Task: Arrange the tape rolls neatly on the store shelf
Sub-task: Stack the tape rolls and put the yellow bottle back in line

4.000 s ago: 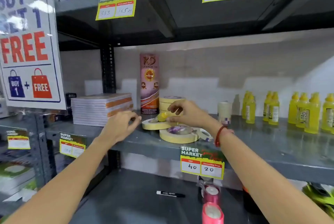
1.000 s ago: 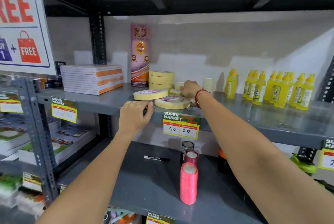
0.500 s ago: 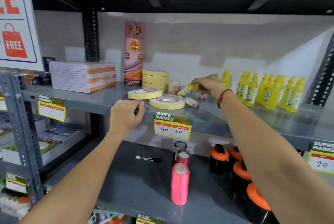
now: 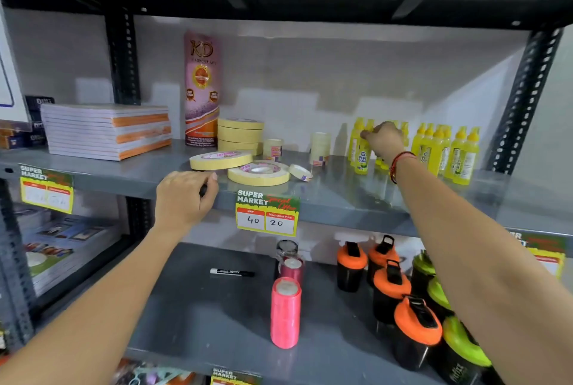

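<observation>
A stack of tape rolls [image 4: 240,135] was already squared at the back of the shelf [image 4: 341,195]. Two flat rolls [image 4: 259,172] remained loose just beyond the left hand [image 4: 183,198], its fingers [image 4: 207,180] curled. A glue bottle [image 4: 362,153] was pinched by the right hand [image 4: 383,140].

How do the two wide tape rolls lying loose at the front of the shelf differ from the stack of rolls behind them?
The loose rolls lie singly, one's edge propped on the other, so they sit askew; the stacked rolls sit squarely atop each other. The loose pair is at the front by the left hand; the stack stands back beside the tall pink tube. All are pale yellow.
</observation>
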